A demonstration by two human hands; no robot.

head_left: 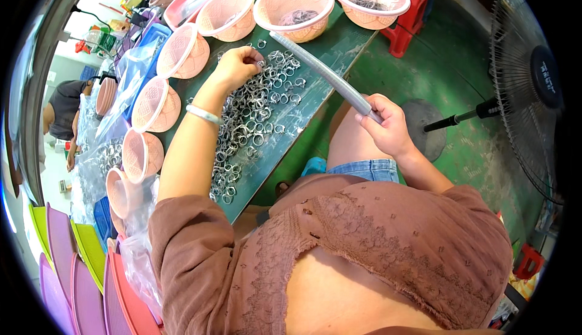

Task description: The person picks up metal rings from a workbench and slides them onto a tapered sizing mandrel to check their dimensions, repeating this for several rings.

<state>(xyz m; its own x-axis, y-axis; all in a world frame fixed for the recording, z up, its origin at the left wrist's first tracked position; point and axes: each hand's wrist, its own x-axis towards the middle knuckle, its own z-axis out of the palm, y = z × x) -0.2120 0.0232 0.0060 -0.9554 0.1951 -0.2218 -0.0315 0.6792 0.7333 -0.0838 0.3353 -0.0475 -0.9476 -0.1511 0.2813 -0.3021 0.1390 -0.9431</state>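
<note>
My left hand (236, 66) reaches over a green table (339, 47) and pinches a small metal ring clamp at the far edge of a spread pile of metal ring clamps (254, 114). A pale bracelet sits on that wrist. My right hand (388, 126) grips the near end of a long grey tube (324, 71), which slants up and left over the table toward a pink basket (294, 9). The tube's far end hangs just above the clamps.
Several pink mesh baskets (154, 102) line the table's left and far edges; some hold clamps. Clear plastic bags (127, 83) lie at the left. A red stool (409, 17) and a standing fan (527, 86) are at the right. Another person (60, 114) sits at far left.
</note>
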